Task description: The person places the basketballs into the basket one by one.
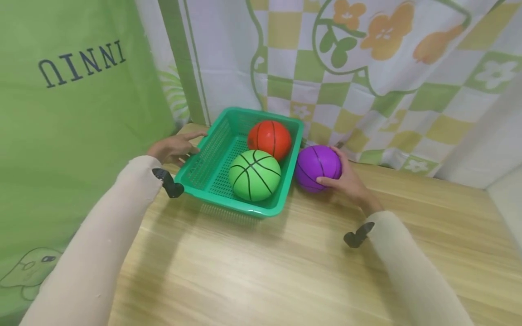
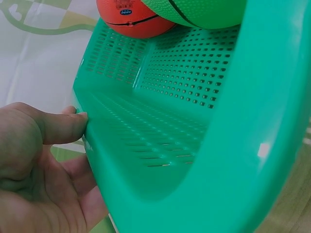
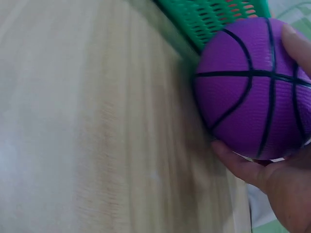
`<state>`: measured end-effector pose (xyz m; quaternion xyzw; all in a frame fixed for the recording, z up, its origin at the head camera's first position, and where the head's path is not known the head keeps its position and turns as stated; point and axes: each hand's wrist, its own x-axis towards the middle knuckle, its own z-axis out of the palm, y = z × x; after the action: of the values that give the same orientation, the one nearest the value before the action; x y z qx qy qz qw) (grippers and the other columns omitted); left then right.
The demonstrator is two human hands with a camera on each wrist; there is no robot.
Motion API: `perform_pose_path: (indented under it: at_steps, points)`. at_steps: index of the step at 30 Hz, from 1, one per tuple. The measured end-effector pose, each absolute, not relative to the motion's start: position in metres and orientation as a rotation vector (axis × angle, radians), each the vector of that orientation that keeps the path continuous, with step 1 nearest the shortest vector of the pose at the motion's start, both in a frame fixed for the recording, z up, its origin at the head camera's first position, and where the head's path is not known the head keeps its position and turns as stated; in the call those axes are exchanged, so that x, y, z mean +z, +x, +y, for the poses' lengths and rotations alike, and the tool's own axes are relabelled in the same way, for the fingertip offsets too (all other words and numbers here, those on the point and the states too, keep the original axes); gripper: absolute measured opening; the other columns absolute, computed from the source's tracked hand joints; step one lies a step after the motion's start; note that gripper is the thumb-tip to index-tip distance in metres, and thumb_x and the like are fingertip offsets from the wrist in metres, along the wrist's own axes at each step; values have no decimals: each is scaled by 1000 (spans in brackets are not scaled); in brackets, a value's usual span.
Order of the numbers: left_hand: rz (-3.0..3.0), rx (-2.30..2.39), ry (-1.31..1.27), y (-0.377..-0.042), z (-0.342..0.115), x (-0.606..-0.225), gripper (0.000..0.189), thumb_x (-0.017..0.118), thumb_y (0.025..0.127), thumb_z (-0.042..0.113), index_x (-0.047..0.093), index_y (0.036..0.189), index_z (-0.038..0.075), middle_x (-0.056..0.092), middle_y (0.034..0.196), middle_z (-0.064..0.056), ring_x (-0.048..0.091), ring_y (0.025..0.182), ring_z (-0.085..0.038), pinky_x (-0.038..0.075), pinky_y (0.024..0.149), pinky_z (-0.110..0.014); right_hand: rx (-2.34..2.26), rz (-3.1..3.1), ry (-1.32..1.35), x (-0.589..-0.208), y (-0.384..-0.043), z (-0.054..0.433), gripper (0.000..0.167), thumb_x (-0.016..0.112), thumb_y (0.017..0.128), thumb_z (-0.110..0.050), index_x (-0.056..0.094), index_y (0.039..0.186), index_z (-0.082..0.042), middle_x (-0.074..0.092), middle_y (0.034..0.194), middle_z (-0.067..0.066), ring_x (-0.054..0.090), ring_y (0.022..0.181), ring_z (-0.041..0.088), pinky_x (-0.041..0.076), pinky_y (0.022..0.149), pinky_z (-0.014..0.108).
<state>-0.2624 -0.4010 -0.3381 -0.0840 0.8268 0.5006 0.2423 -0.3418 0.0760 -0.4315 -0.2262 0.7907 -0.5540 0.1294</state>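
Observation:
A green plastic basket [image 1: 222,206] stands on the wooden table, with a red ball [image 1: 267,137] and a light green ball [image 1: 253,177] inside. My left hand [image 1: 175,147] is at the basket's left side and holds its rim; in the left wrist view one fingertip meets the rim's edge while other fingers go below it, partly hidden. Just outside the basket's right wall, my right hand [image 1: 346,179] grips a purple ball [image 1: 314,170] with black lines. In the right wrist view, thumb and fingers spread around this purple ball [image 3: 243,97], close beside the basket wall.
A checked, flowered curtain [image 1: 367,99] hangs along the table's back edge. Green fabric with lettering [image 1: 81,113] borders the left side. The wooden table [image 1: 244,271] extends in front and to the right. A pale wall [image 1: 507,194] stands at the far right.

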Motion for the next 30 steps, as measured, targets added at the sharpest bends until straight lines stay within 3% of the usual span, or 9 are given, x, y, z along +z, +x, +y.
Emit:
perform_pose_path:
  at_steps: [6, 12, 17, 26, 30]
  points:
    - [2256, 1390, -246, -264, -398, -339, 69, 34, 108, 4, 2, 163, 30, 18, 157, -33, 38, 134, -50, 43, 100, -59, -1648, 2343, -664, -435, -340, 76, 103, 81, 84, -16, 14, 161, -25, 23, 155, 24, 40, 131, 51, 40, 102, 62]
    - [2266, 1375, -247, -264, -399, -340, 68, 35, 108, 4, 2, 163, 29, 20, 156, -33, 38, 134, -50, 44, 99, -59, -1585, 2425, -690, -424, -341, 80, 102, 81, 84, -21, 13, 161, -29, 24, 154, 26, 40, 130, 52, 40, 101, 65]
    - [2260, 1387, -252, -263, -400, -340, 68, 34, 108, 4, 2, 163, 30, 17, 157, -33, 37, 135, -50, 44, 100, -59, -1649, 2407, -712, -407, -343, 80, 102, 80, 83, -15, 15, 160, -30, 22, 155, 23, 41, 130, 52, 42, 99, 64]
    - [2284, 1339, -229, -263, -402, -338, 70, 36, 108, 6, -1, 162, 29, 29, 153, -31, 42, 132, -47, 49, 87, -47, -1661, 2452, -795, -378, -349, 77, 101, 79, 80, -6, 19, 159, -21, 24, 155, 22, 40, 131, 52, 41, 99, 65]
    - [2292, 1329, -228, -264, -403, -338, 70, 36, 107, 5, -1, 163, 26, 28, 154, -31, 39, 134, -48, 48, 85, -44, -1674, 2506, -819, -359, -350, 74, 99, 79, 80, -7, 21, 159, -22, 27, 155, 16, 40, 132, 47, 41, 101, 63]
